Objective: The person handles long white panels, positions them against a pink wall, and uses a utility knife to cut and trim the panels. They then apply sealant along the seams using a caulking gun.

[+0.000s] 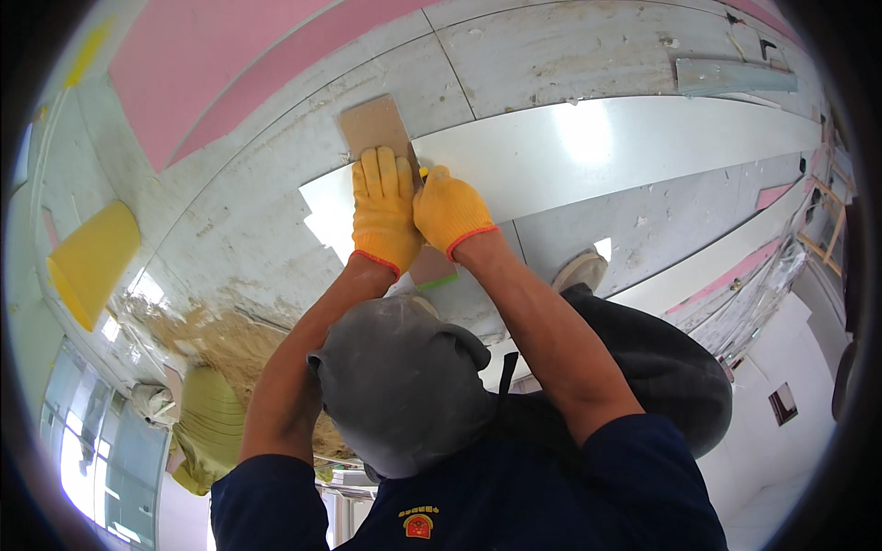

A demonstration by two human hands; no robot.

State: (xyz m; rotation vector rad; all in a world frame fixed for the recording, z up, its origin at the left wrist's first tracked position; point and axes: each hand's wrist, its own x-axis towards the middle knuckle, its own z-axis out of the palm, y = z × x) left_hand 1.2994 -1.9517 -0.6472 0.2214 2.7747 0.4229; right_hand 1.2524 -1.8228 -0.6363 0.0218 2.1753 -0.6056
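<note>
My left hand, in a yellow work glove with a red cuff, lies flat on a brown rectangular board. Its fingers are stretched out. The board crosses a long glossy white panel strip on the floor, and its near end shows below my wrists with a green edge. At the board's right edge, my right hand, gloved the same way, is closed around a small yellow-and-black tool. Most of the tool is hidden by the fist, and its working end cannot be made out.
Pink sheets lie at the far left. A rolled yellow sheet is at the left, near a sand pile and a green sack. Another white strip lies right of my shoe. A grey strip is at the far right.
</note>
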